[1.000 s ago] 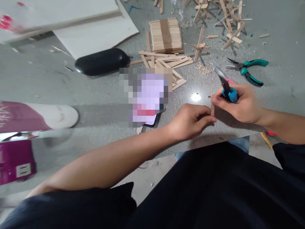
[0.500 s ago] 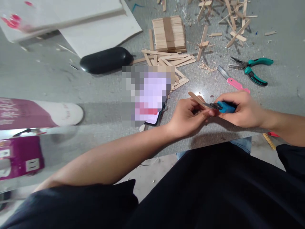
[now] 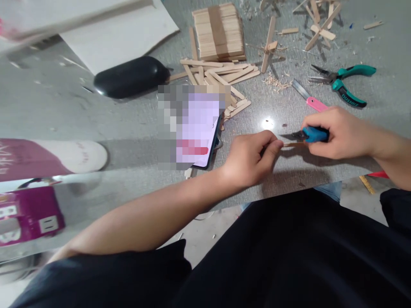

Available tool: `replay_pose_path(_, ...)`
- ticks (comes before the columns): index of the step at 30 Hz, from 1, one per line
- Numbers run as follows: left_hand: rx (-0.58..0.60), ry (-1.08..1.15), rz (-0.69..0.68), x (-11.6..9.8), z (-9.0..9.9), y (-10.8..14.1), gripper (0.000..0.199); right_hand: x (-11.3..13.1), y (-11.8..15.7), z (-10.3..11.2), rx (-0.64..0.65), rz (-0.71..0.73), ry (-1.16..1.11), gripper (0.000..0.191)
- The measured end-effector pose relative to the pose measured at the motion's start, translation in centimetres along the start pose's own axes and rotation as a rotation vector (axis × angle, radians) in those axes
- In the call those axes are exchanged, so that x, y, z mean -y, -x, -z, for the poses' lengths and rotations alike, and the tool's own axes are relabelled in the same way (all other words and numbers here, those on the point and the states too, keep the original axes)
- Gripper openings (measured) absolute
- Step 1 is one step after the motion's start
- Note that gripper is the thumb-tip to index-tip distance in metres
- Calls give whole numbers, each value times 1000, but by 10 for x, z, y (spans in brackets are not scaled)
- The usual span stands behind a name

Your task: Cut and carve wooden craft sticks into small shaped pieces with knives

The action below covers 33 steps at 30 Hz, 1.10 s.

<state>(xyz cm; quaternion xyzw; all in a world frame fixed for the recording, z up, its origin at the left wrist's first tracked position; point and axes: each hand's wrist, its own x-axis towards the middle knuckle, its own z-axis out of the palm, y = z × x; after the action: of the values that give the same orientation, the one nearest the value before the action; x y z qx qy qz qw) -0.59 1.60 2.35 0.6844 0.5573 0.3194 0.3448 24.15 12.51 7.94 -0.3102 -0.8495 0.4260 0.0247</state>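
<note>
My left hand (image 3: 252, 156) is closed, its thumb and forefinger pinching a wooden craft stick (image 3: 293, 144). The stick is seen nearly edge-on and points right, its far end reaching the fingers of my right hand (image 3: 345, 132). Whether those fingers also touch it I cannot tell. In my right hand is a utility knife with a blue handle (image 3: 316, 134), its dark blade pointing left, just above the stick. Beyond the right hand lies a pink-handled folding saw or knife (image 3: 316, 104), partly covered by that hand.
Green-handled needle-nose pliers (image 3: 337, 79) lie open at the right. Loose craft sticks (image 3: 231, 75) and a banded bundle of sticks (image 3: 220, 36) are at the back. A phone (image 3: 202, 128), partly pixelated, lies left of my hands, near a black case (image 3: 131, 77). Wood shavings (image 3: 276, 82) are scattered about.
The knife blade has come away from the stick, and my right hand has shifted slightly right. The stick, earlier angled up and left past my left fingers, now points right.
</note>
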Motion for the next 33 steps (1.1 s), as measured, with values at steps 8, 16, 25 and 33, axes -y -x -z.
replay_pose_path(8,-41,-420,74,2,2,0,47,-14,10,-4,-126,-117,307,67)
replay_pose_path(16,22,-459,32,1,8,2,49,-18,17,-26,-167,-170,326,78)
replay_pose_path(25,19,-466,39,0,8,3,47,-13,16,-29,-189,-196,259,76)
replay_pose_path(33,24,-441,56,-1,8,4,44,-10,14,-29,-176,-191,233,76)
